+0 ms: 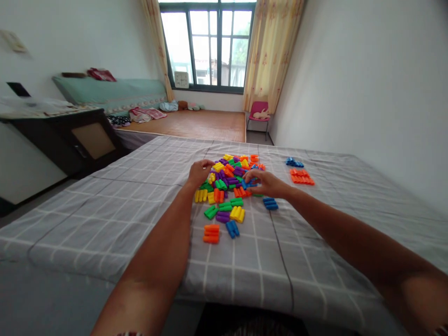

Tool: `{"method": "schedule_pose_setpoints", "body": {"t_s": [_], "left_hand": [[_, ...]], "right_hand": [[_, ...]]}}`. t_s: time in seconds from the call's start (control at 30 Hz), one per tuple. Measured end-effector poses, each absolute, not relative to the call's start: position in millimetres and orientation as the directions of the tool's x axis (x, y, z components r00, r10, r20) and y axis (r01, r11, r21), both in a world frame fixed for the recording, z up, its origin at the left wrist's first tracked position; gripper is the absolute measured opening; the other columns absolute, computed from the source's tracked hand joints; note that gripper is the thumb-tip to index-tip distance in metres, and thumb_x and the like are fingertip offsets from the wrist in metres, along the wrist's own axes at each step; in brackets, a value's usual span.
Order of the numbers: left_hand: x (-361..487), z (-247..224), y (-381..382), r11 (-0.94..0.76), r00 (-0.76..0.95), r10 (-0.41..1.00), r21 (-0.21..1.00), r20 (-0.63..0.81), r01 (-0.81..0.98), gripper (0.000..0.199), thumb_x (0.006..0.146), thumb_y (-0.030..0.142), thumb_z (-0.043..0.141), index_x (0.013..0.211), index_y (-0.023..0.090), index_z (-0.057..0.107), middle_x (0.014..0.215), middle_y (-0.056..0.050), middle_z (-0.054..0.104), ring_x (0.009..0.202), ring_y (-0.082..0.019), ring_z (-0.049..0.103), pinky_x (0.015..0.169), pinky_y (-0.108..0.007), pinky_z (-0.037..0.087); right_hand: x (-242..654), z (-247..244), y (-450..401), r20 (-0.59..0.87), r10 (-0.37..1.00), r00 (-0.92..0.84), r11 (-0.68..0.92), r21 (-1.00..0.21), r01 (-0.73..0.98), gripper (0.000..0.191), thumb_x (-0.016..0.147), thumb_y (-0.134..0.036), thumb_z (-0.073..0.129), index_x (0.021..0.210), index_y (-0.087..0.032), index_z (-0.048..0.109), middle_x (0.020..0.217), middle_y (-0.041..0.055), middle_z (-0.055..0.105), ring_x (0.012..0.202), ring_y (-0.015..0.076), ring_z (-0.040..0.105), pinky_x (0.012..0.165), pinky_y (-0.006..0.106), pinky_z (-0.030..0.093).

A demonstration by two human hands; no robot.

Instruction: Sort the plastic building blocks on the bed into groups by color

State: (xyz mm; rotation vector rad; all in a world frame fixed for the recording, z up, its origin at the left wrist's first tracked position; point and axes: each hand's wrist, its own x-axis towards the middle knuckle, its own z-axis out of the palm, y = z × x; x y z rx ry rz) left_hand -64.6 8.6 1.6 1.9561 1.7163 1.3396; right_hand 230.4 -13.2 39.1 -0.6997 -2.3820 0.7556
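Note:
A heap of plastic building pieces (229,173) in yellow, green, purple, orange and blue lies between my two hands. The pieces look like short tubes joined side by side. My left hand (200,171) is at the heap's left edge, fingers loosely bent and apart, with nothing visible in them. On the right side of the heap, my right hand (265,183) has its fingers curled down onto a blue building piece (247,184), partly hidden by them. Another blue piece (270,203) lies just below my right wrist.
At the right lie an orange group (301,177) and a blue group (294,162) of pieces. Nearer me are a loose orange piece (211,234) and a blue one (233,229). A grey checked cloth (241,275) covers the surface. A dark cabinet (87,140) stands left.

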Motion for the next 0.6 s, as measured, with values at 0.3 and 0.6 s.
{"method": "schedule_pose_setpoints", "body": {"t_s": [0.3,0.6], "left_hand": [[-78,-2,5,-0.172,-0.14,0.902,0.635,0.409,0.753,0.028,0.074,0.023,0.05,0.087,0.02,0.075,0.089,-0.002,0.076,0.085,-0.018,0.068,0.08,-0.026,0.052],[-83,-5,5,-0.12,-0.14,0.923,0.615,0.359,0.78,0.027,0.073,0.026,0.052,0.085,0.02,0.075,0.089,-0.003,0.076,0.082,-0.02,0.068,0.079,-0.026,0.052]], "right_hand": [[414,37,104,0.37,0.907,0.201,0.17,-0.759,0.628,0.03,0.065,-0.033,0.076,0.084,-0.016,0.06,0.086,0.0079,0.069,0.078,0.0188,0.064,0.072,0.034,0.052],[454,-5,167,0.243,0.964,0.113,0.077,-0.655,0.752,0.034,0.061,-0.016,0.072,0.093,-0.015,0.061,0.092,0.0059,0.068,0.078,0.0165,0.064,0.074,0.03,0.052]]}}
